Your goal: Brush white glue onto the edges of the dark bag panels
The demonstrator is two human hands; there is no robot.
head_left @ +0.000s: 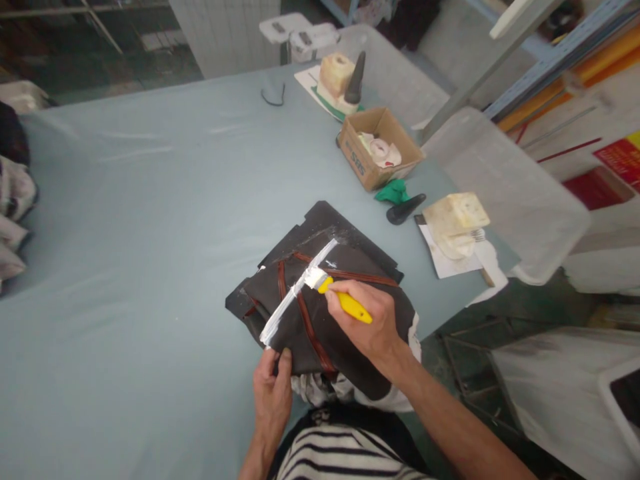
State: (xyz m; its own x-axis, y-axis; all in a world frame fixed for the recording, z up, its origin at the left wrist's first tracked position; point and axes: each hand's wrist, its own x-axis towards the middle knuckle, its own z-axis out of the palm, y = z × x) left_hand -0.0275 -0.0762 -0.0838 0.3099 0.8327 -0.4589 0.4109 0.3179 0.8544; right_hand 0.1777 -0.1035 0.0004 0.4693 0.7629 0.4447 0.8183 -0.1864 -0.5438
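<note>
In my right hand (367, 320) is a paintbrush (353, 307) with a yellow handle. Its whitened bristles touch a white stripe (285, 310) that runs slantwise over a dark brown sheet piece (330, 327) with reddish-brown strips. The material looks like leather, but I cannot tell for sure. My left hand (274, 383) pinches the near left edge of this piece, just below the stripe's lower end. A dark flat panel with notched edges (325, 217) lies under the piece, on the table's near side. Whitish crumpled fabric shows beneath the near edge.
A pale blue-green table (150, 220) spreads to the left. On the right stand a cardboard box (367, 170) with white scraps, a green cloth (393, 192), a black cone-shaped object (406, 209) and a stained pale block (456, 213). Translucent plastic bins (520, 193) line the right edge.
</note>
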